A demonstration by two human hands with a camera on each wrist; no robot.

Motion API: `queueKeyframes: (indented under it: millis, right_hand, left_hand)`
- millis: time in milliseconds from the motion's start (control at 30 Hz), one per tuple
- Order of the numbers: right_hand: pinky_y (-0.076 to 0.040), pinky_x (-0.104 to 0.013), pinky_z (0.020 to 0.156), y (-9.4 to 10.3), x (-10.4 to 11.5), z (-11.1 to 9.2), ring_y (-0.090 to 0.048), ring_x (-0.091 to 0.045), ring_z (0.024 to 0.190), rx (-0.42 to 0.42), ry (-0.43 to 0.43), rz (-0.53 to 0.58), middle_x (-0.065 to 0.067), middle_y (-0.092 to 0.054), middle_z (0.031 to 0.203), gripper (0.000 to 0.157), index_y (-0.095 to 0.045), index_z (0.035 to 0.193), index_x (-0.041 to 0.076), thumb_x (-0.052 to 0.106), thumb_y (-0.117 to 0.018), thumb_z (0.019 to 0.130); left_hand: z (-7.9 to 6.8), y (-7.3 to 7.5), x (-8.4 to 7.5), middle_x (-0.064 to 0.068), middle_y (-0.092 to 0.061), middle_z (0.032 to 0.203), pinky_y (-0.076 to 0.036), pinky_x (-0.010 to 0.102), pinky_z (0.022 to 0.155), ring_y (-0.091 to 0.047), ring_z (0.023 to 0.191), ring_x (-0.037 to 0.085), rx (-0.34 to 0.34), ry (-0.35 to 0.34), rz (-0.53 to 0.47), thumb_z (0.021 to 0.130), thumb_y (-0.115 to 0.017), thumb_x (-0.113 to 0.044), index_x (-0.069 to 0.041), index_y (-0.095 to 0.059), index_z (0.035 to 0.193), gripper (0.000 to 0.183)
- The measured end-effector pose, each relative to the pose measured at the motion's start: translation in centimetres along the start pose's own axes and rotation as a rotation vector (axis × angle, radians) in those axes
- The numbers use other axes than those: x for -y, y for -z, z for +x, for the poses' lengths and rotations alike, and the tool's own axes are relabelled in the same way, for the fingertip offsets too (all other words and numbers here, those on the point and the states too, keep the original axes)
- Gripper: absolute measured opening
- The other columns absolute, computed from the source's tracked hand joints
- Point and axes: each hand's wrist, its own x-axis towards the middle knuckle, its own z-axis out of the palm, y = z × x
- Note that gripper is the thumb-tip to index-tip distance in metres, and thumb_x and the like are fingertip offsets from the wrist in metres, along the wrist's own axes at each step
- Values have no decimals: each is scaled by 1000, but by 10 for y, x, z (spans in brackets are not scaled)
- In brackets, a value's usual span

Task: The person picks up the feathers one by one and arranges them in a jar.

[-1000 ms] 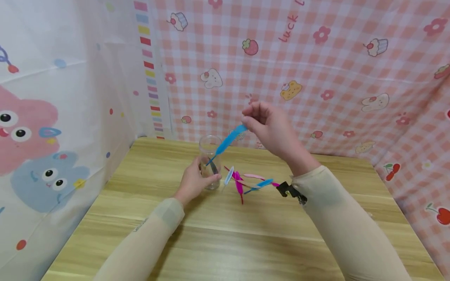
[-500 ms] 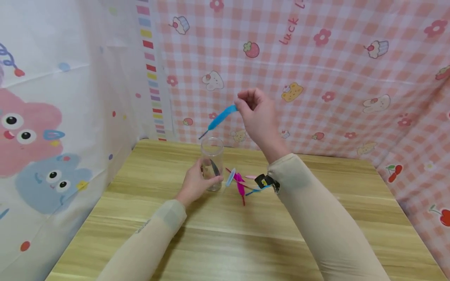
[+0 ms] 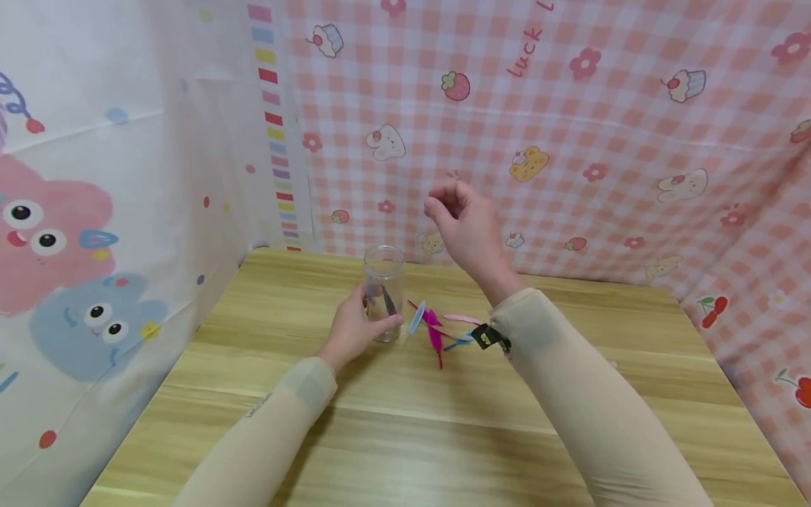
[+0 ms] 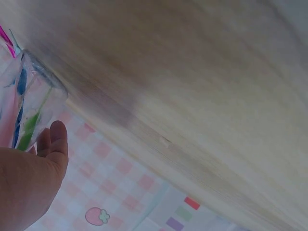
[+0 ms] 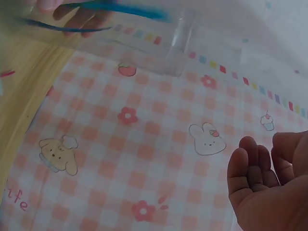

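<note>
My left hand point(image 3: 357, 325) grips a clear cylindrical jar point(image 3: 384, 262) standing upright on the table, thumb across its front. Inside it, a dark feather point(image 3: 388, 301) leans in the head view. A green feather point(image 4: 30, 130) and a blue feather point(image 4: 21, 82) show through the wall in the left wrist view. Through it the right wrist view also shows a bright blue feather point(image 5: 127, 8). Raised to the right above the jar is my right hand point(image 3: 465, 222), its fingers loosely bent and nothing between them; a gap shows between thumb and fingertips.
Right of the jar lie loose feathers: a magenta one point(image 3: 434, 331), a whitish one point(image 3: 416, 318), a pale pink one point(image 3: 461, 318) and a blue one point(image 3: 459, 342) partly behind the black wrist mount point(image 3: 486, 336). Patterned cloth point(image 3: 538, 105) hangs behind the wooden table point(image 3: 405, 443).
The right hand raised a blue feather over the jar's mouth and let it go; that feather is now inside the jar. The hand has dipped slightly. The left hand stays on the jar.
</note>
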Motion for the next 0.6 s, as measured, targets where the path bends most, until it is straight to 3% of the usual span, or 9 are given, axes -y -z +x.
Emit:
queueKeyframes:
  millis: [100, 167, 300, 367, 467, 600]
  right_hand:
    - [-55, -29, 74, 8, -10, -5, -66, -25, 90, 96, -35, -88, -10, -75, 105, 18, -72, 115, 7, 23, -67, 108]
    - [-56, -32, 77, 16, -25, -9, -65, -22, 91, 227, -75, -201, -9, -74, 107, 20, -72, 117, 8, 25, -65, 108]
    - [-62, -43, 92, 37, -77, -21, -71, -28, 107, 562, -118, -451, -13, -75, 120, 26, -70, 126, 6, 24, -65, 108]
    - [-60, -50, 102, 47, -108, -31, -70, -34, 117, 682, -139, -541, -17, -74, 127, 31, -68, 132, 1, 20, -64, 108]
    - [-55, -56, 110, 60, -148, -46, -66, -40, 127, 744, -188, -611, -22, -71, 132, 34, -66, 135, -3, 15, -65, 106]
    - [-54, -57, 111, 69, -180, -59, -66, -40, 126, 706, -252, -595, -22, -71, 130, 33, -68, 132, -3, 12, -71, 103]
  left_hand:
    - [0, -1, -1, 16, -61, 148, -57, 51, 106, -62, 129, 33, 4, 10, -5, 89, -89, -40, -12, -50, 148, 75]
    - [0, -1, -1, 17, -60, 151, -56, 53, 110, -60, 136, 36, 5, 18, -2, 89, -89, -40, -12, -48, 150, 78]
    - [1, -2, -2, 16, -58, 155, -52, 56, 116, -55, 146, 38, 3, 24, 8, 90, -88, -39, -12, -44, 156, 84]
    - [1, -3, -2, 16, -57, 156, -51, 57, 117, -54, 147, 38, 2, 23, 8, 90, -88, -38, -11, -43, 158, 85]
    - [1, -3, -3, 15, -56, 158, -51, 57, 118, -53, 148, 39, 4, 31, 5, 91, -88, -38, -12, -41, 159, 87]
    - [0, -3, -2, 15, -55, 159, -51, 58, 117, -53, 148, 39, 5, 36, 7, 90, -88, -40, -13, -40, 160, 89]
